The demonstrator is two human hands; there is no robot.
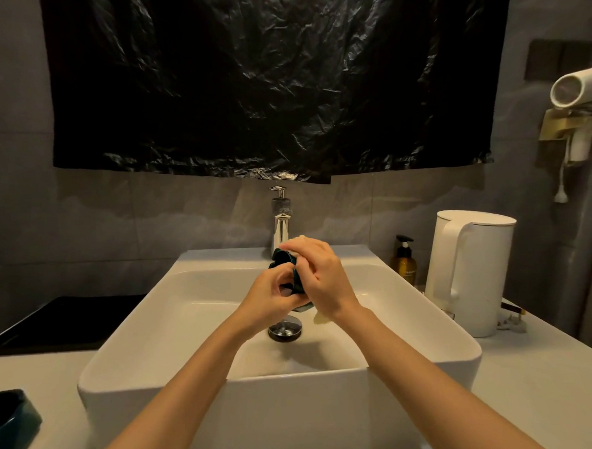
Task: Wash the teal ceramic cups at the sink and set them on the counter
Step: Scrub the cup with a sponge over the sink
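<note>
Teal cup (284,258), gripped (left hand (274,296), right hand (321,278))

The sink (122,336) is smooth, glossy white ceramic. The tap (281,225) and drain (285,329) are polished, mirror-bright metal. Above them hangs a crinkled black plastic sheet (263,88) with a shiny, creased surface. The cup (292,279) has a dark teal glaze with a wet-looking gloss, as does the dish (10,421). The counter (537,400) looks pale and matt, and the wall (116,216) is grey, stone-like tile. The kettle (478,266) is smooth matt white plastic. The tray (53,326) is glossy black, and the bottle (404,263) is amber and shiny.
</note>
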